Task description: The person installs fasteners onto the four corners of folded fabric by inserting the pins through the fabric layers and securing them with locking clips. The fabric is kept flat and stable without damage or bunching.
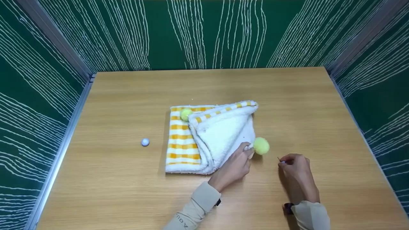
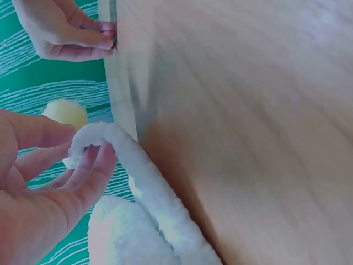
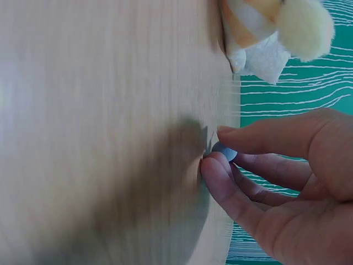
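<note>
A folded blanket (image 1: 182, 150), yellow-and-white checked with a fluffy white lining (image 1: 220, 131), lies mid-table with one layer turned back. My left hand (image 1: 235, 166) pinches its white fleecy edge (image 2: 157, 185) at the right corner, beside a pale yellow pompom (image 1: 261, 146). In the left wrist view, thumb and fingers of the left hand (image 2: 49, 182) curl round that edge. To the right, my right hand (image 1: 297, 166) pinches a small bluish round piece (image 3: 225, 150) with a thin dark tip, low over the table; its exact kind I cannot tell.
A second yellow pompom (image 1: 186, 114) sits at the blanket's upper left. A small pale lilac ball (image 1: 145, 142) lies on the wooden table (image 1: 111, 185) left of the blanket. Green walls (image 1: 211, 35) with white lines enclose the table at the back and sides.
</note>
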A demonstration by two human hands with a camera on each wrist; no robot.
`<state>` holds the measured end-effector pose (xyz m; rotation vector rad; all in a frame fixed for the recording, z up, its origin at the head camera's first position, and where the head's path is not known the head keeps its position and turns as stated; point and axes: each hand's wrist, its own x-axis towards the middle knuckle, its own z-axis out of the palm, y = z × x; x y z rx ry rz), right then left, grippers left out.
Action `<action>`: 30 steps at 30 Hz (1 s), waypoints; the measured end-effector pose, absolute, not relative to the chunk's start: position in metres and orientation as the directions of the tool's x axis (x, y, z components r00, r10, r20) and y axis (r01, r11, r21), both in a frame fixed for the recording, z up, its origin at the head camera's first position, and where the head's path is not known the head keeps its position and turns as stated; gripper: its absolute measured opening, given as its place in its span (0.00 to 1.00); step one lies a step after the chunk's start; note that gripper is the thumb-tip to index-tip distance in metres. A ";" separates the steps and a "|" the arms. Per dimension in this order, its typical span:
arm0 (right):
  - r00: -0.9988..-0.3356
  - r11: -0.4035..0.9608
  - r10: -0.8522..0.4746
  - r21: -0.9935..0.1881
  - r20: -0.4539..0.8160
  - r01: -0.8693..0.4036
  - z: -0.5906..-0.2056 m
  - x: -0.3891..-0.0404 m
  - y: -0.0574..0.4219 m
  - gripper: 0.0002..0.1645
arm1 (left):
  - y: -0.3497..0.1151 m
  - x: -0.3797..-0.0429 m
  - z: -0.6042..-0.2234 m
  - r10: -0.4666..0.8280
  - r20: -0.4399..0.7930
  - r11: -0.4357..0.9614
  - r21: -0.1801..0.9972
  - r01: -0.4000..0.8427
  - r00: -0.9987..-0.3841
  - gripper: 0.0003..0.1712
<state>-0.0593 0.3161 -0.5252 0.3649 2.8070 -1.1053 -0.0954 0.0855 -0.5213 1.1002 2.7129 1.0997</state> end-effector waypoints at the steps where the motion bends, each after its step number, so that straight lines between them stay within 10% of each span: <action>1: -0.962 0.701 0.184 -0.660 -0.200 0.271 -0.525 -0.059 0.315 0.07 | 0.085 -0.096 -0.520 0.605 0.232 0.507 0.625 0.593 -0.762 0.25; 30: -0.987 0.654 0.029 -0.749 0.156 -0.099 -0.492 -0.078 0.253 0.06 | 0.061 -0.107 -0.489 0.457 0.247 0.517 0.708 0.481 -0.854 0.27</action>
